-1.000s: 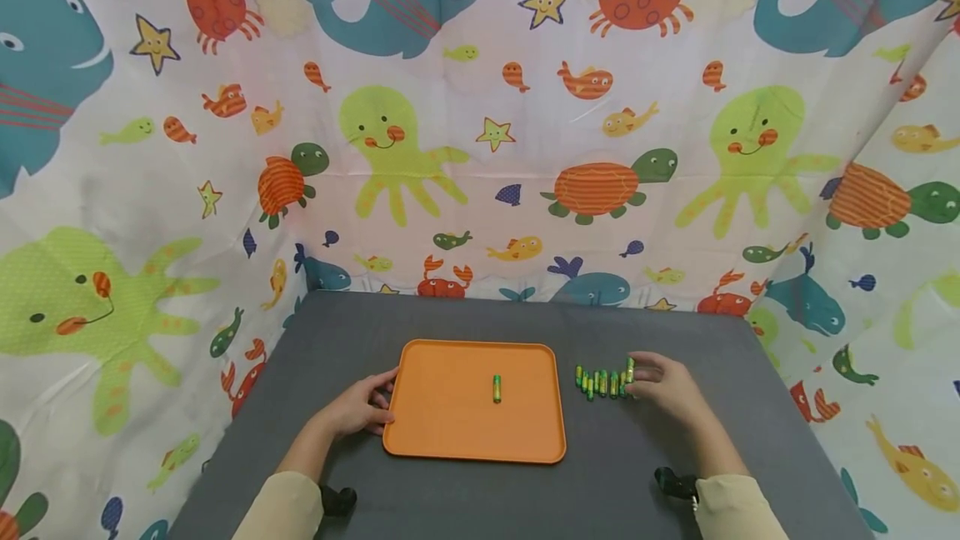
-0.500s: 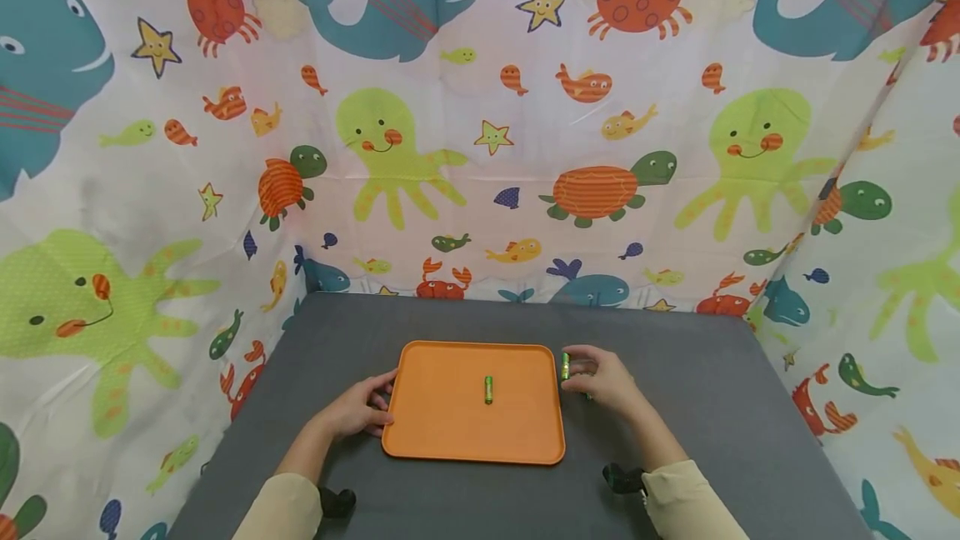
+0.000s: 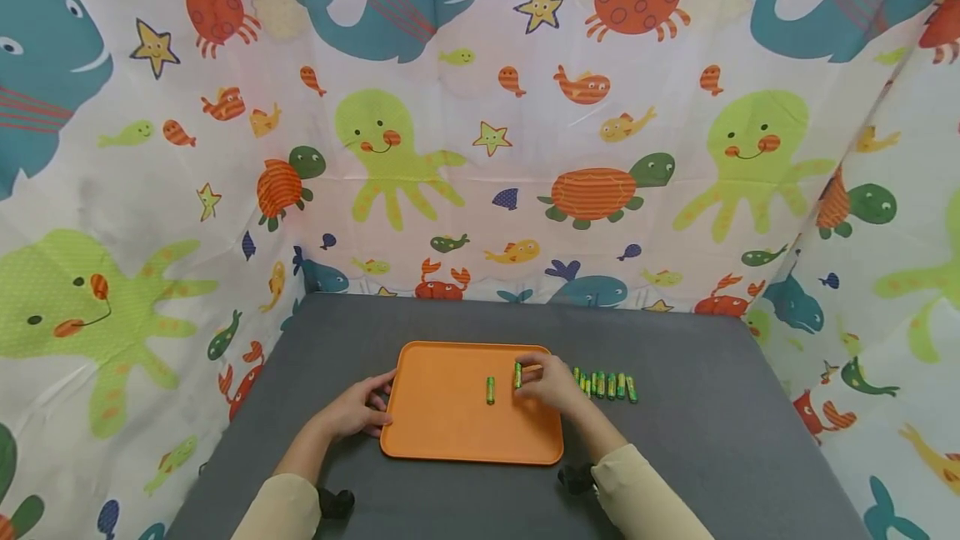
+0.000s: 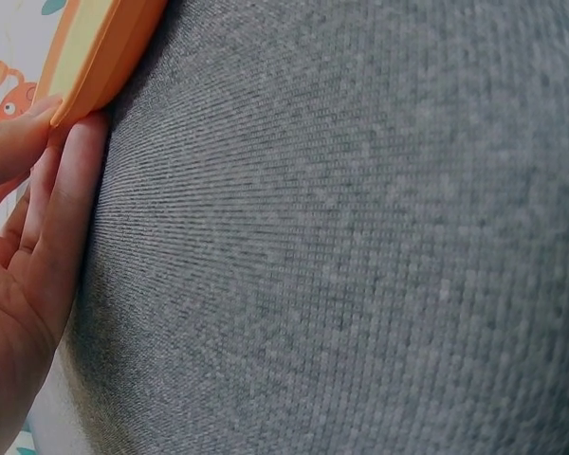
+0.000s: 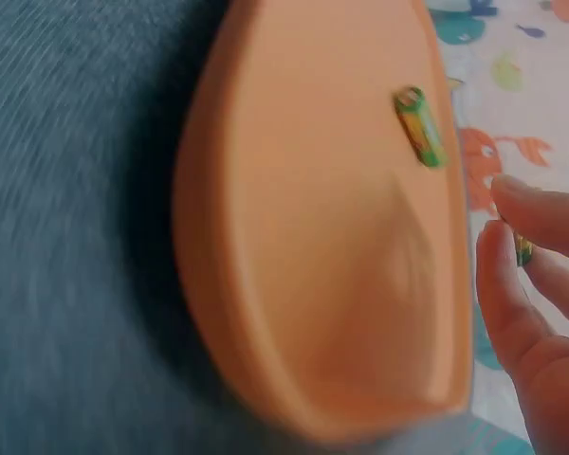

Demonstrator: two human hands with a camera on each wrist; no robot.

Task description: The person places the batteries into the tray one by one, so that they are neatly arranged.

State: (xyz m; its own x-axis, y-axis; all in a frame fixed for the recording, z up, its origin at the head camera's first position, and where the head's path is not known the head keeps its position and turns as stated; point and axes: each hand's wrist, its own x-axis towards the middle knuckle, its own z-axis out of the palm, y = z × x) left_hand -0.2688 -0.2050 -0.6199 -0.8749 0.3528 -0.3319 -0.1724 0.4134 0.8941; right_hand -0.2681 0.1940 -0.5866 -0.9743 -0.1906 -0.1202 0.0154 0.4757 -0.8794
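On the grey table lies an orange tray with a low rim. My left hand grips its left edge; in the left wrist view the thumb and fingers pinch the tray's rim. One green-and-yellow battery lies on the tray, right of the middle. My right hand pinches a second battery over the tray's right part. In the right wrist view the fingers mostly hide the held battery, and the battery on the tray shows plainly.
Several more batteries stand side by side in a row on the table, right of the tray, partly behind my right hand. A white curtain printed with sea animals surrounds the table at the back and sides.
My right hand has picked a battery from the right end of the row and carried it left, over the tray's right part. The left hand keeps its grip on the tray.
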